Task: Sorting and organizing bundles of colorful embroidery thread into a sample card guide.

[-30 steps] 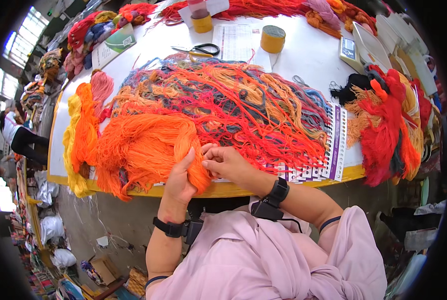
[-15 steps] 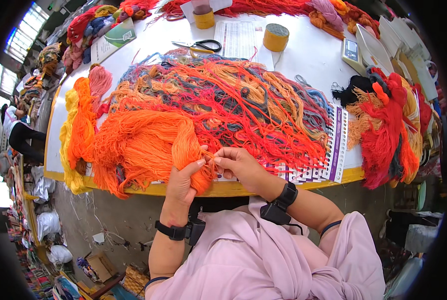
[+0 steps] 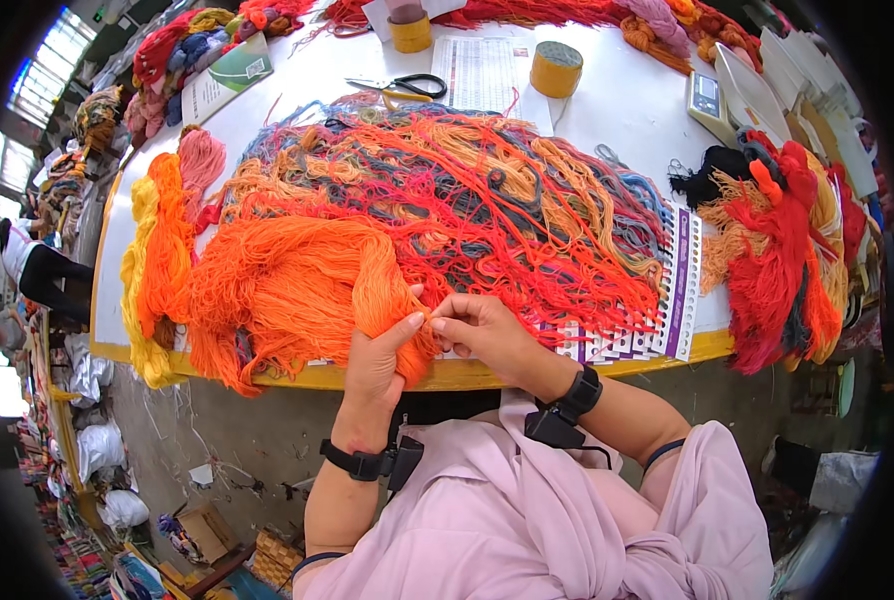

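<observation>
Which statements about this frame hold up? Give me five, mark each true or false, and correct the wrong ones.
1. The left hand grips the bulky orange yarn bundle. True.
2. The right hand lies flat with its fingers spread. False: its thumb and fingers are drawn together beside the left thumb.
3. The black-handled scissors lie beyond the multicoloured yarn pile. True.
4. The yellow yarn hank is at the right end of the table. False: it is at the left end, beside orange yarn.
5. A device with a small display stands on the right part of the table. True.
</observation>
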Demonstrator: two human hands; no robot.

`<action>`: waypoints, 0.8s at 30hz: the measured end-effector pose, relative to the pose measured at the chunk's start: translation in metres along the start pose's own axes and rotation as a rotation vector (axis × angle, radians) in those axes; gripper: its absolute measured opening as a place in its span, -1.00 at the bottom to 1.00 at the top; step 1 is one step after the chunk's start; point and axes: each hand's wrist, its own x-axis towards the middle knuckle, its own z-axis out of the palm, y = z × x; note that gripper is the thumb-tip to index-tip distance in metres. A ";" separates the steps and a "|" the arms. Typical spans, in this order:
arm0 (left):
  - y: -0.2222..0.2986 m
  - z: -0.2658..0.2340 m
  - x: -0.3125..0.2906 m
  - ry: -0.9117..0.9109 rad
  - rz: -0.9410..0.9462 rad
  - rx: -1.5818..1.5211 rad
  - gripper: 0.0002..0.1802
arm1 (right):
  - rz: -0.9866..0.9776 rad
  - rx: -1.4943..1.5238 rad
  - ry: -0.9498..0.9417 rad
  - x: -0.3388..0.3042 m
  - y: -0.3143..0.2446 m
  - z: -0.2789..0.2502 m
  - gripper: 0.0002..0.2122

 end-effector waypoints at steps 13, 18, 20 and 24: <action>-0.003 -0.008 0.004 -0.027 -0.013 0.019 -0.65 | 0.038 0.055 0.000 -0.007 0.002 0.004 -0.88; -0.003 -0.008 0.000 -0.008 0.005 0.010 -0.63 | -0.004 0.022 0.052 -0.007 0.002 0.004 -0.86; -0.002 -0.009 0.000 -0.017 0.001 -0.003 -0.63 | -0.003 0.025 0.063 -0.007 0.002 0.005 -0.87; -0.003 -0.013 0.000 -0.040 -0.019 0.014 -0.62 | -0.002 0.031 0.080 -0.008 0.002 0.005 -0.88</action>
